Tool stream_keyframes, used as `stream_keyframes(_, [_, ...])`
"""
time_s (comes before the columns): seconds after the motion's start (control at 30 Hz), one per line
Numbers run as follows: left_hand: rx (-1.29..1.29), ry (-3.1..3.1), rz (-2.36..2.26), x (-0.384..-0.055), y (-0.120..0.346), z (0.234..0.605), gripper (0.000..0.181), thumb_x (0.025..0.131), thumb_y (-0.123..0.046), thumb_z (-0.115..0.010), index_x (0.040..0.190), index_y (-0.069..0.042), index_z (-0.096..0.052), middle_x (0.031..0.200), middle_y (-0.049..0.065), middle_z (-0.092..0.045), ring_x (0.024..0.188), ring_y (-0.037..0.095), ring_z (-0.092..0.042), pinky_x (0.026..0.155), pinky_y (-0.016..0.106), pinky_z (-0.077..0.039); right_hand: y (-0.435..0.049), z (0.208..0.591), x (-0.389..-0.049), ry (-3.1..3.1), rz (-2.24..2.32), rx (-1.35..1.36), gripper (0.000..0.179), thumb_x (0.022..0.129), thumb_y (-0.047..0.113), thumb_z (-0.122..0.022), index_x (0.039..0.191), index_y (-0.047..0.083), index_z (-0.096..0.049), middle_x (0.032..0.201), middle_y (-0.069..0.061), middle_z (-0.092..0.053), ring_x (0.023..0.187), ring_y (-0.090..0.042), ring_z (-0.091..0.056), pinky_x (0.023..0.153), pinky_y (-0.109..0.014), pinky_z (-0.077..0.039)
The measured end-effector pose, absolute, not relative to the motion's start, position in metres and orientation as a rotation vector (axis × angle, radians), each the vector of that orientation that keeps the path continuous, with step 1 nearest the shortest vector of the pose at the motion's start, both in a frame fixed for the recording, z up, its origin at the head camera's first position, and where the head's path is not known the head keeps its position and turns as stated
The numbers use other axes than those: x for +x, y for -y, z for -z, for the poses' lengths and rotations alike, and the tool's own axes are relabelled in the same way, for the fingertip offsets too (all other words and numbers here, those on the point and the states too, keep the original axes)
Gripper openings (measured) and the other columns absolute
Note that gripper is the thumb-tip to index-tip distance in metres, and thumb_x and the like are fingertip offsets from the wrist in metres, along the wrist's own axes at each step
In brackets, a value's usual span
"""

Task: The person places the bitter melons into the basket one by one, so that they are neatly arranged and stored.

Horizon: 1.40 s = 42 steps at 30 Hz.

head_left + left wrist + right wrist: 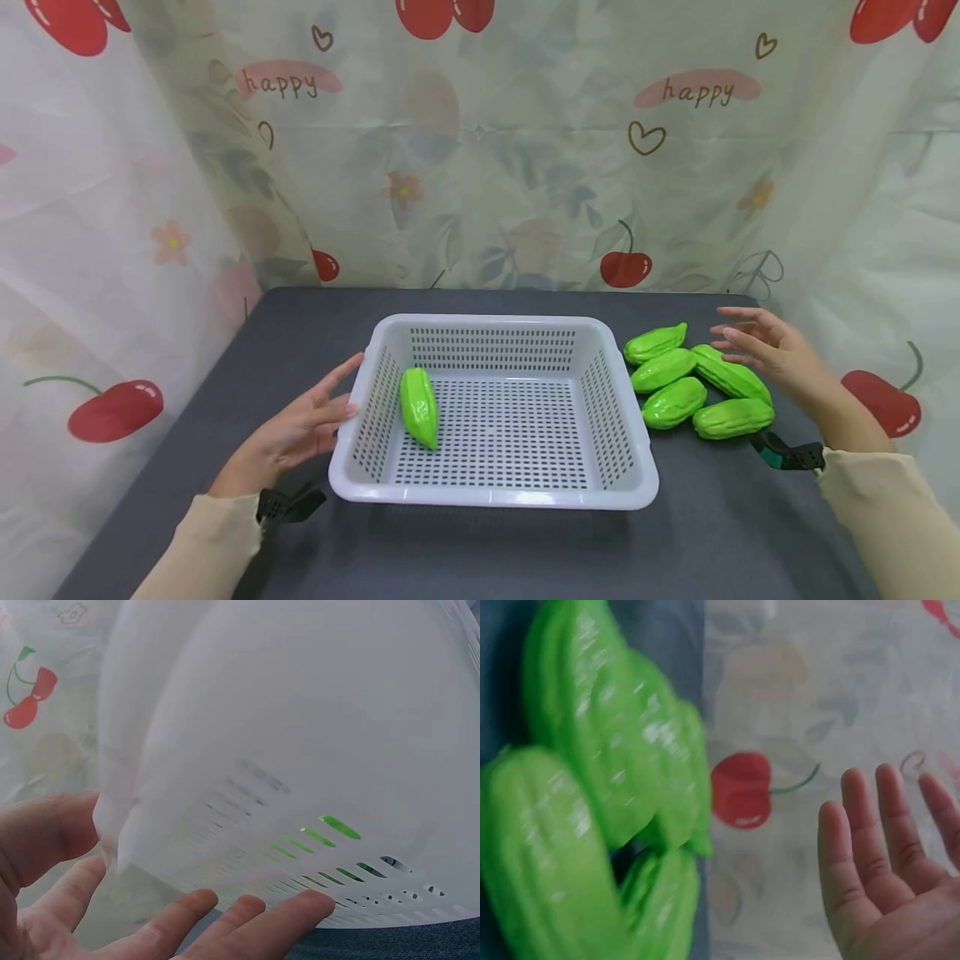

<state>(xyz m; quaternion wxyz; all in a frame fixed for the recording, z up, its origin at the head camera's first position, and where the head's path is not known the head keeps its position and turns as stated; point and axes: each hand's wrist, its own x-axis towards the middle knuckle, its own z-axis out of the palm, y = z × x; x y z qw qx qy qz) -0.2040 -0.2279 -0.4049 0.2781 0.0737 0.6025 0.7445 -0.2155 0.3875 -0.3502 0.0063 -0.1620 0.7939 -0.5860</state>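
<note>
A white plastic basket (495, 497) with slotted walls stands on the dark table. Inside, toward its left, lies one bright green bitter melon (418, 407). At the basket's left rim is my left hand (296, 433), its fingers extended; in the left wrist view the thumb (56, 829) meets the rim and the other fingers reach along the outer wall. Several more bitter melons (731, 418) lie in a group right of the basket. My right hand (776, 350) hovers over the group's far right side with fingers spread and nothing in it; its palm shows in the right wrist view.
A patterned curtain (480, 167) with cherries and hearts hangs behind the table and along both sides. The dark tabletop (465, 554) runs in front of the basket. A black band is on each wrist.
</note>
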Motion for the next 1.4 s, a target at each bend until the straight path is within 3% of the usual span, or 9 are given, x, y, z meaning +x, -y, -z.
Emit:
stream_keyframes(0.2, [0.203, -1.62, -1.996, -0.204, 0.227, 0.405, 0.084, 0.097, -0.004, -0.053, 0.154, -0.04, -0.003, 0.153, 0.009, -0.035, 0.122, 0.034, -0.057, 0.093, 0.059, -0.047, -0.407, 0.381, -0.21, -2.611, 1.714, -0.505, 0.036, 0.102, 0.007, -0.045, 0.135, 0.022, -0.047, 0.115, 0.018, -0.06, 0.101, 0.005, -0.063, 0.084, -0.01, -0.049])
stream_keyframes(0.4, [0.233, -1.598, -1.999, -0.205, 0.227, 0.406, 0.083, 0.097, -0.004, -0.053, 0.154, -0.04, -0.004, 0.151, 0.009, -0.038, 0.12, 0.032, -0.058, 0.093, 0.059, -0.047, -0.422, 0.403, -0.206, -2.773, 1.454, -0.344, 0.035, 0.102, 0.017, -0.048, 0.137, 0.02, -0.045, 0.113, 0.019, -0.056, 0.098, 0.009, -0.059, 0.081, -0.011, -0.049])
stream_keyframes(0.6, [0.215, -1.621, -1.992, -0.204, 0.227, 0.405, 0.084, 0.097, -0.005, -0.054, 0.154, -0.042, -0.005, 0.151, 0.008, -0.038, 0.121, 0.033, -0.058, 0.093, 0.06, -0.046, -0.431, 0.41, -0.206, -2.812, 1.225, -0.142, 0.051, 0.101, 0.032, -0.05, 0.144, 0.007, -0.037, 0.121, 0.002, -0.05, 0.095, 0.009, -0.056, 0.075, -0.016, -0.047])
stream_keyframes(0.77, [0.218, -1.628, -1.99, -0.203, 0.228, 0.404, 0.084, 0.097, -0.006, -0.054, 0.154, -0.04, -0.003, 0.149, 0.008, -0.04, 0.121, 0.033, -0.058, 0.092, 0.06, -0.046, -0.434, 0.412, -0.204, -2.804, 1.147, -0.178, 0.054, 0.101, 0.031, -0.05, 0.142, -0.001, -0.036, 0.125, -0.018, -0.051, 0.094, 0.011, -0.056, 0.074, -0.017, -0.049])
stream_keyframes(0.97, [0.208, -1.639, -1.989, -0.204, 0.228, 0.405, 0.085, 0.097, -0.006, -0.055, 0.154, -0.041, -0.003, 0.15, 0.009, -0.038, 0.121, 0.034, -0.057, 0.092, 0.061, -0.047, -0.436, 0.407, -0.2, -2.795, 0.972, -0.222, 0.054, 0.099, 0.033, -0.053, 0.141, 0.001, -0.04, 0.126, -0.024, -0.055, 0.093, 0.016, -0.048, 0.079, -0.035, -0.051])
stream_keyframes(1.07, [0.2, -1.643, -1.991, -0.204, 0.227, 0.406, 0.084, 0.097, -0.006, -0.055, 0.154, -0.043, -0.005, 0.152, 0.01, -0.037, 0.121, 0.035, -0.057, 0.092, 0.061, -0.047, -0.434, 0.403, -0.197, -2.758, 0.913, -0.227, 0.057, 0.098, 0.037, -0.055, 0.14, 0.001, -0.041, 0.127, -0.024, -0.055, 0.094, 0.014, -0.048, 0.081, -0.041, -0.051])
stream_keyframes(1.23, [0.206, -1.628, -1.995, -0.205, 0.228, 0.406, 0.083, 0.097, -0.006, -0.055, 0.154, -0.043, -0.006, 0.152, 0.011, -0.037, 0.122, 0.035, -0.057, 0.092, 0.061, -0.047, -0.431, 0.4, -0.19, -2.693, 0.888, -0.248, 0.058, 0.096, 0.033, -0.059, 0.139, -0.002, -0.041, 0.121, -0.019, -0.06, 0.094, 0.009, -0.054, 0.079, -0.037, -0.051])
stream_keyframes(1.4, [0.225, -1.621, -1.996, -0.204, 0.228, 0.406, 0.085, 0.097, -0.006, -0.055, 0.154, -0.041, -0.004, 0.15, 0.009, -0.039, 0.122, 0.035, -0.057, 0.092, 0.06, -0.046, -0.432, 0.404, -0.188, -2.622, 0.891, -0.257, 0.061, 0.094, 0.028, -0.062, 0.14, -0.005, -0.039, 0.123, -0.023, -0.059, 0.101, -0.009, -0.058, 0.078, -0.037, -0.052])
